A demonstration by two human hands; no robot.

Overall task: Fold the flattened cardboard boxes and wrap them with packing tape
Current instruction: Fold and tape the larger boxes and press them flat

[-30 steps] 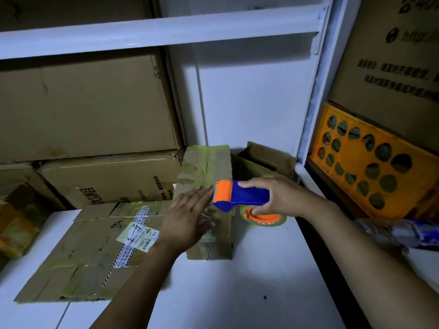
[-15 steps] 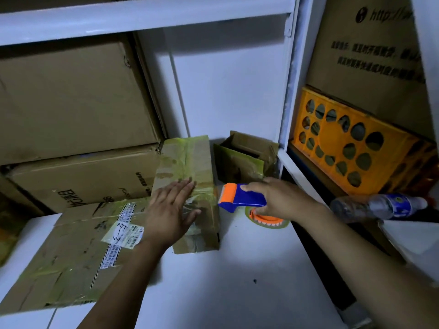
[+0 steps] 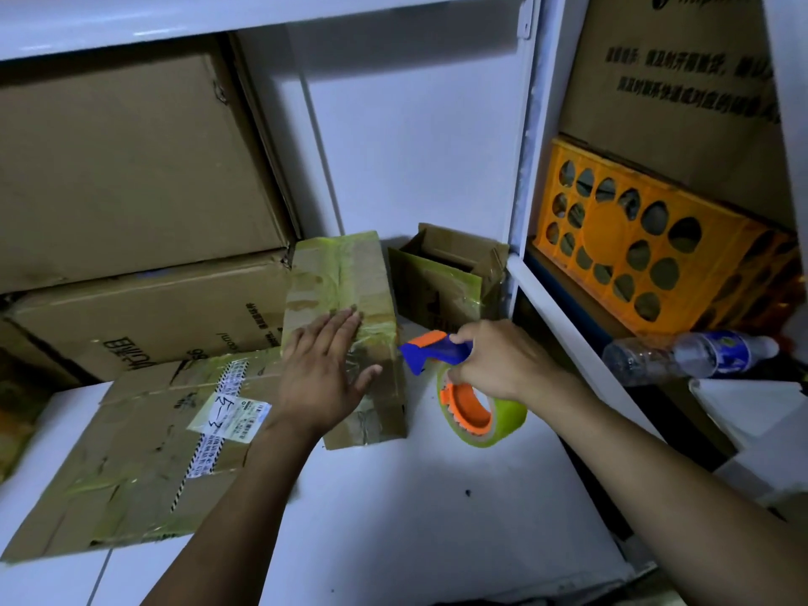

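Note:
A small folded cardboard box (image 3: 350, 277), wrapped in yellowish tape, stands on the white table (image 3: 393, 518). My left hand (image 3: 323, 373) lies flat on its top with straight fingers. My right hand (image 3: 498, 360) grips the blue and orange tape dispenser (image 3: 433, 349) just right of the box, tilted so its yellow-green tape roll (image 3: 485, 413) hangs below the hand. A flattened cardboard box (image 3: 144, 448) with a white label lies on the table to the left.
Large cardboard boxes (image 3: 131, 177) are stacked at the back left. A small open box (image 3: 441, 277) sits behind the dispenser. At the right, past a white shelf post (image 3: 524, 168), are an orange crate (image 3: 647, 251) and a lying plastic bottle (image 3: 691, 354).
My right hand has pulled the dispenser off the box to the right and tipped it up, so the tape roll now shows fully. My left hand stays on the box.

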